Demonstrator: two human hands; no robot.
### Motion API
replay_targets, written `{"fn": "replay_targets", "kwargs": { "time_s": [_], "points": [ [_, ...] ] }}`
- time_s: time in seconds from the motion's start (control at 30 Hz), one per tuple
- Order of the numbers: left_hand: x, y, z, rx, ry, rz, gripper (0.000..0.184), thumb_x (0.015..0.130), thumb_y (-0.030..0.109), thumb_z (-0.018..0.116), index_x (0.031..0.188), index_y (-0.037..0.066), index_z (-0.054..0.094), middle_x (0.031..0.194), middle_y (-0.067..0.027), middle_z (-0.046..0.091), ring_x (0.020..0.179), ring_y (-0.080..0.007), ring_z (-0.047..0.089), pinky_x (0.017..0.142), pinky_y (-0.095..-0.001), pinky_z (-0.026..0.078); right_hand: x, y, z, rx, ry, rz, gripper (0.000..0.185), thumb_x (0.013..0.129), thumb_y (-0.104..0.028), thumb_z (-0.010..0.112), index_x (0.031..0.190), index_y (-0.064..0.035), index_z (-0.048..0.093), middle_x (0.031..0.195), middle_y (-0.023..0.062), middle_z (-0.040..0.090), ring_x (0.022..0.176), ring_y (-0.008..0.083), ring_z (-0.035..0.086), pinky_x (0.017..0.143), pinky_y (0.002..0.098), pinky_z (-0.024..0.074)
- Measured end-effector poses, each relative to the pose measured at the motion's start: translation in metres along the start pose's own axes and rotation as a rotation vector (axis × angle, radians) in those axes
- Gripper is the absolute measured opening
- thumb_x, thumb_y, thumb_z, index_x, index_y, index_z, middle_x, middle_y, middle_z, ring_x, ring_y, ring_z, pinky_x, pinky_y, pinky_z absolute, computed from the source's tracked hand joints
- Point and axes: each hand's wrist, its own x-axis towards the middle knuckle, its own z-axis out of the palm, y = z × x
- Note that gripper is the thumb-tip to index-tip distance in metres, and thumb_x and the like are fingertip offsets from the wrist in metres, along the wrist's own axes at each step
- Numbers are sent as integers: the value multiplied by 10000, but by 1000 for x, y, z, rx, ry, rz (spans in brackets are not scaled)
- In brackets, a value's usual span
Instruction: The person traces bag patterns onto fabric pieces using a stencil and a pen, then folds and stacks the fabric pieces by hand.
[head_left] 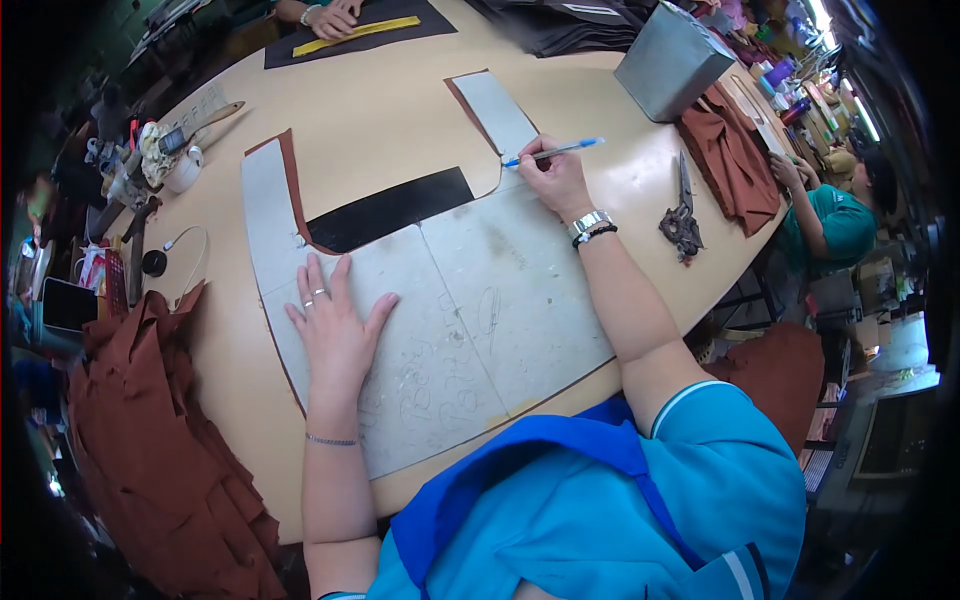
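A large pale grey pattern template point(520, 290) with handwriting on it lies over reddish-brown material point(292, 185), whose edge shows along the template's outline. My left hand point(335, 315) rests flat on the template's left side, fingers spread, with a ring on one finger. In my right hand point(555, 185) is a blue-and-white pen point(575, 149), its tip at the template's inner edge near the base of the right strip point(497, 110). A black piece point(390, 208) lies on the table inside the template's cut-out.
Scissors point(682, 215) lie to the right, near a metal box point(675, 60) and brown material point(735, 155). More brown pieces point(170, 450) hang over the left edge. A brush point(205, 125) is at left. Co-workers' hands point(335, 18) work at the far side and right.
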Motion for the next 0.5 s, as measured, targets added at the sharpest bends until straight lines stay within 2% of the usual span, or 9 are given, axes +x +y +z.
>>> {"fn": "replay_targets", "kwargs": {
  "time_s": [0.3, 0.4, 0.5],
  "points": [
    [1, -1, 0, 3, 1, 2, 738, 861, 554, 620, 1418, 123, 399, 1547, -229, 237, 1455, -388, 183, 1096, -682, 168, 2, -1, -1, 2, -26, -6, 99, 820, -112, 626, 787, -19, 627, 692, 8, 624, 628, 35, 546, 566, 203, 436],
    [-1, -1, 1, 0, -10, 7, 739, 867, 553, 613, 1426, 121, 397, 1550, -232, 232, 1455, -388, 180, 1099, -678, 167, 6, 12, -4, 26, 75, 48, 144, 872, -161, 614, 848, -20, 633, 735, 15, 642, 665, 57, 566, 607, 213, 453],
    [-2, 2, -5, -8, -58, 17, 747, 884, 552, 588, 1442, 100, 385, 1548, -254, 219, 1452, -400, 179, 1100, -676, 167, -10, -10, -31, 478, 269, 145, 184, 939, -205, 569, 938, -34, 637, 771, 18, 657, 715, 95, 595, 645, 254, 472]
  ]
}}
